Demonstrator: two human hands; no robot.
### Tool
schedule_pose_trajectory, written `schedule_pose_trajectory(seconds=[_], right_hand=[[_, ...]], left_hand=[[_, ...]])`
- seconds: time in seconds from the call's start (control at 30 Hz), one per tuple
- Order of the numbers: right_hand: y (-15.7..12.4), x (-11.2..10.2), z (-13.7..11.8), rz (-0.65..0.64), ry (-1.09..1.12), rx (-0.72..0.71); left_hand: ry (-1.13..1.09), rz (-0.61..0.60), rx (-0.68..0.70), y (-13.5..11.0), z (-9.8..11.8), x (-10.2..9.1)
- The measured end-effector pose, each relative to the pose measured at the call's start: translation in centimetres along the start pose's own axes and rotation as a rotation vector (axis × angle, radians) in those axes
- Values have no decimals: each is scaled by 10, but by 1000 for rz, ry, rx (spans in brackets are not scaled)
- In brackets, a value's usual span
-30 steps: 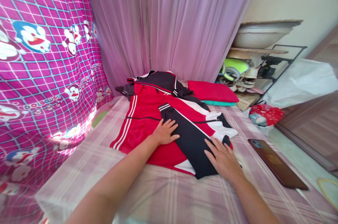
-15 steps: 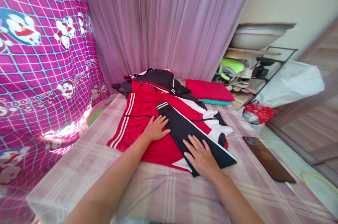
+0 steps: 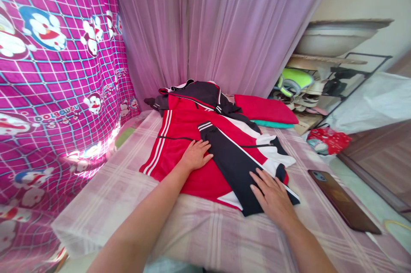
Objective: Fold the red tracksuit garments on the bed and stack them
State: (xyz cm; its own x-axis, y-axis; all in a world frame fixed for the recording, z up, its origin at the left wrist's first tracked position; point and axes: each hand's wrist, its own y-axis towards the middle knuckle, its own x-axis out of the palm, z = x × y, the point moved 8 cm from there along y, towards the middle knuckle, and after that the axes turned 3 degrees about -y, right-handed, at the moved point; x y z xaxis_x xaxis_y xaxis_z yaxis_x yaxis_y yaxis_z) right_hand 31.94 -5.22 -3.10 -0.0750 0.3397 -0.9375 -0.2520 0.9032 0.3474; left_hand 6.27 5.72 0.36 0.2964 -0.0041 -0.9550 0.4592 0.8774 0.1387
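A red, white and black track jacket (image 3: 195, 178) lies spread on the table, its dark sleeve (image 3: 226, 159) folded across the front. My left hand (image 3: 195, 155) rests flat on the red cloth beside the sleeve's cuff, fingers stretched out and holding nothing. Over the sleeve's wide end lies my right hand (image 3: 272, 196), palm down with fingers apart, near the white stripe. Behind the jacket, another dark garment with red and white trim (image 3: 195, 93) sits in a loose heap.
A brown phone (image 3: 343, 200) lies on the checked tablecloth (image 3: 105, 208) at right. Folded red cloth (image 3: 269, 109) sits at the back. Beyond are a shoe rack (image 3: 346, 97), a red plastic bag (image 3: 330, 140), a mauve curtain (image 3: 218, 28) and a pink patterned curtain (image 3: 80, 71).
My right hand has slid to the right along the dark sleeve toward its wide end. My left hand stays on the red cloth. The whole view has shifted slightly.
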Motion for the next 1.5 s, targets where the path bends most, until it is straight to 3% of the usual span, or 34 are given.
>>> schedule_pose_trajectory(seconds=[0.1,0.17,0.3,0.43,0.6,0.77,1.33,1.5], right_hand=[[-7,-7,17,68,-34,46],[-3,-13,15,86,-29,44],[21,-22,-22,59,35,-51],[34,-12,-49,-48,74,-133],[24,4,-21,-56,25,-48],[17,2,4,13,-30,75],[18,-8,-5,32,48,106],[19,-15,-5,100,119,136]], left_hand=[[0,-1,7,0,1,1],[-3,-2,5,0,2,0],[-8,-12,-1,0,2,0],[-2,-16,1,0,2,0],[-8,-12,4,1,1,-1],[-12,-19,-6,1,1,-1],[30,58,-73,-1,-7,-4],[36,69,-62,-1,-7,-5]])
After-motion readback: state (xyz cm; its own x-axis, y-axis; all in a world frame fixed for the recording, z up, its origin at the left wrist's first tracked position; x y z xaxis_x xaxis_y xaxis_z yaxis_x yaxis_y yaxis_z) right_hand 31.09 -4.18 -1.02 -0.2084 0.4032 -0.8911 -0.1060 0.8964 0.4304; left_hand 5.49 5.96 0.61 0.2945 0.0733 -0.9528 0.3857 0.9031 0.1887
